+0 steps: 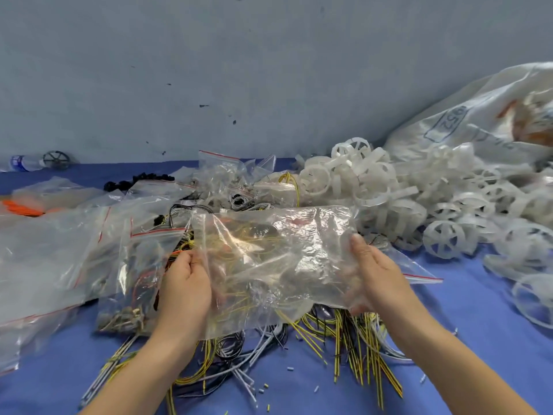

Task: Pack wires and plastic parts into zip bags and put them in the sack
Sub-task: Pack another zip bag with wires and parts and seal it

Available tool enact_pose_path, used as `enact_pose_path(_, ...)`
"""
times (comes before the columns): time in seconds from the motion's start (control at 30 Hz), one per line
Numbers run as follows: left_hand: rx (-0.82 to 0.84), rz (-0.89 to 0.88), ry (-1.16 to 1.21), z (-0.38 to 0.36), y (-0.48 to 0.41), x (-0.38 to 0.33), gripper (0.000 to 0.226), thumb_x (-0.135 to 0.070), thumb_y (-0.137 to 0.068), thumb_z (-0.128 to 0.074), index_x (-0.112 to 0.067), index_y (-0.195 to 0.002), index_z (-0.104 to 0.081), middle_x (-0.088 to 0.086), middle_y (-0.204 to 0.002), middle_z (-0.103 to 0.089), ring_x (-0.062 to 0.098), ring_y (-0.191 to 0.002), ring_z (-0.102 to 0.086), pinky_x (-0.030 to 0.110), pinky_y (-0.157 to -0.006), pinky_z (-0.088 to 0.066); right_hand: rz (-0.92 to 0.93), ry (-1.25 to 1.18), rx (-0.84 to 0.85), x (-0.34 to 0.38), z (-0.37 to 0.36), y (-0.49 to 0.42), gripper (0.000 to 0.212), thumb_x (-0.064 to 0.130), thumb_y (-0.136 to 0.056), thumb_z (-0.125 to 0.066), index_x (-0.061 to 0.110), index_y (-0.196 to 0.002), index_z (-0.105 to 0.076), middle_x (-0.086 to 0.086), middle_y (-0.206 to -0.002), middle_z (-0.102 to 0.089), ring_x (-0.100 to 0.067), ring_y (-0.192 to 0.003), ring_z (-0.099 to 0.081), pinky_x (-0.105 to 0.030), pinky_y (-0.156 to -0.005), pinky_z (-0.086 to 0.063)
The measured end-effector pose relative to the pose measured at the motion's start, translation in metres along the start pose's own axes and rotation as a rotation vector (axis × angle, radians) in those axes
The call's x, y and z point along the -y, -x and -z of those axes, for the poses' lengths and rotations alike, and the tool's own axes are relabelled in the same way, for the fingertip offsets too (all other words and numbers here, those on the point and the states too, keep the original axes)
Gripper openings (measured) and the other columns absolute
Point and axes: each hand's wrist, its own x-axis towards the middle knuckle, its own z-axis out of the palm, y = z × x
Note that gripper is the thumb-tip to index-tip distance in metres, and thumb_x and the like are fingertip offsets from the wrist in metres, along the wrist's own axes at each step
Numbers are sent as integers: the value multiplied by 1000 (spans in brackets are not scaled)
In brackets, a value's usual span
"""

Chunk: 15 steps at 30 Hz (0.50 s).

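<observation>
I hold a clear zip bag (278,259) up in front of me by its two sides. My left hand (187,283) grips its left edge and my right hand (375,275) grips its right edge. Yellow wires show through the plastic, but I cannot tell whether they are inside or behind it. Under the bag lies a heap of yellow-black, white and black wires (344,339) on the blue table (466,333). White plastic wheel-shaped parts (443,238) are piled at the right. The white sack (466,121) lies at the far right against the wall.
Filled and empty zip bags (74,250) with red strips cover the left side. One bag of small metal parts (125,316) lies by my left wrist. An orange bundle (21,206) sits at the far left, and a bottle (21,163) and a dark wheel (57,160) lie by the wall.
</observation>
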Motion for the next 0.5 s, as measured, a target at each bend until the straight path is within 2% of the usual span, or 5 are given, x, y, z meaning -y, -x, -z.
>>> enact_pose_path(0.07,-6,-27,-37,-2,2,1,29,-34,-105,-35,-29,-88,-58,8,-72,-61,10,-45,-50,36,-49,-46,63,88,-58,-2,3,1,55,71,-87,-40,23,-95,-65,3,-83,-69,-11,-65,-62,-27,-54,-47)
enact_pose_path(0.17,-14,-92,-103,-1,3,2,30,-39,-105,-33,-27,-90,-57,7,-76,-60,21,-63,-55,44,-62,-50,202,200,-120,0,9,0,61,68,-89,-36,14,-88,-64,5,-73,-66,-17,-69,-57,-38,-66,-46)
enact_pose_path(0.3,57,-107,-92,-2,4,4,28,-39,-104,-37,-29,-90,-59,-1,-65,-57,10,-50,-51,29,-44,-43,318,373,-152,0,23,3,47,65,-93,-38,27,-68,-48,11,-49,-44,-10,-50,-36,-33,-53,-31)
enact_pose_path(0.4,182,-72,-88,-7,8,7,16,-37,-101,-45,-32,-93,-59,-4,-73,-66,4,-54,-60,14,-44,-45,291,566,-205,1,36,7,41,65,-93,-34,30,-79,-52,13,-54,-55,-13,-55,-52,-37,-54,-39)
enact_pose_path(0.5,251,-99,-56,-11,13,5,10,-42,-94,-55,-41,-104,-54,-14,-92,-70,11,-72,-70,27,-56,-56,277,794,-303,1,47,14,37,60,-94,-32,31,-103,-53,13,-72,-61,-15,-70,-58,-36,-58,-40)
